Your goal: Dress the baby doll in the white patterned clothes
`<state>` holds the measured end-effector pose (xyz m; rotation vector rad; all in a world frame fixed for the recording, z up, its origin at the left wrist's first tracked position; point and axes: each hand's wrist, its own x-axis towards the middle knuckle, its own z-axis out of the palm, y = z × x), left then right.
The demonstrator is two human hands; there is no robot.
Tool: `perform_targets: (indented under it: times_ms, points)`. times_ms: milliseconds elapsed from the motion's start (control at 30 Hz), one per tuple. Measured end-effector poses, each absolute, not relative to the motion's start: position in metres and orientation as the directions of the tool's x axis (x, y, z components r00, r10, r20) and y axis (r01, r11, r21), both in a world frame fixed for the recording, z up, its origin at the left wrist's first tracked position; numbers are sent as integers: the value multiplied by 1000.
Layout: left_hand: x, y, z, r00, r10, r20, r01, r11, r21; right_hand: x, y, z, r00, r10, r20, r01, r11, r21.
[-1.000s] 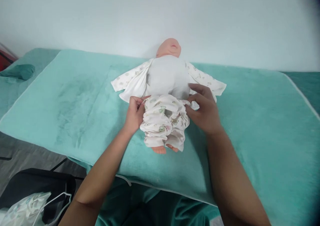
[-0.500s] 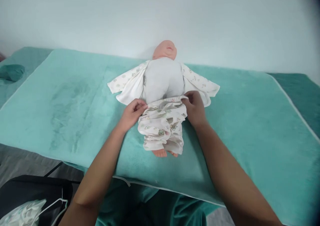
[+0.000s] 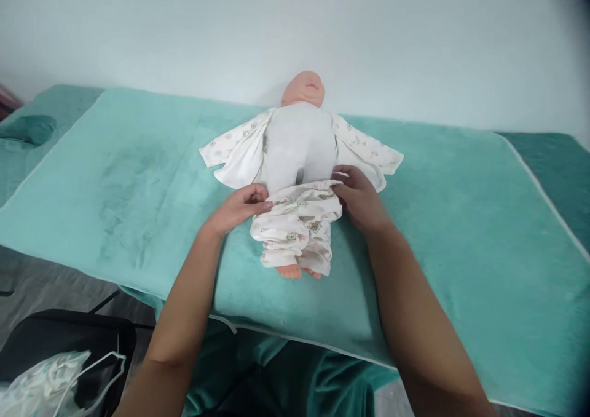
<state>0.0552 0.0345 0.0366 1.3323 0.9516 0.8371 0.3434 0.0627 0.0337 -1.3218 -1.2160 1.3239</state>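
A baby doll [image 3: 302, 140] lies on its back with its head toward the wall. Its arms are in the sleeves of a white printed baby jacket [image 3: 239, 170], which hangs open on both sides of the grey cloth torso. White printed baby pants [image 3: 292, 235] sit bunched around the legs, and the toes stick out below the cuffs. At the waistband's left side, my left hand [image 3: 242, 206] pinches the cloth between thumb and fingers. My right hand [image 3: 359, 195] grips the same waistband at the right, its fingertips partly hidden by the fabric.
A green cloth [image 3: 152, 220] with pale piping covers the table, which meets a white wall [image 3: 295, 29] behind. At the lower left, a black chair [image 3: 78, 331] holds a printed white bundle [image 3: 46, 383] and a white hanger [image 3: 99, 365].
Both hands still hold the waistband, and its right side sits slightly lower on the doll's hip. My left fingers have curled a little more. The view has shifted slightly.
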Motion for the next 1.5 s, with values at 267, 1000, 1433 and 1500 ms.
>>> perform_targets:
  times_ms: [267, 1000, 1433, 1500]
  points:
    - [54, 35, 36, 406, 913, -43, 94, 5, 996, 358, 55, 44, -264, 959, -100, 139, -64, -988]
    - [91, 91, 28, -72, 978, 196, 21, -195, 981, 339, 67, 41, 291, 935, 204, 334, 101, -937]
    - [90, 96, 31, 8, 992, 125, 201, -124, 972, 335, 86, 8, 258, 953, 162, 214, 107, -971]
    - [89, 95, 33, 34, 993, 115, 216, -120, 969, 334, 86, 8, 179, 965, 191, 197, 154, -968]
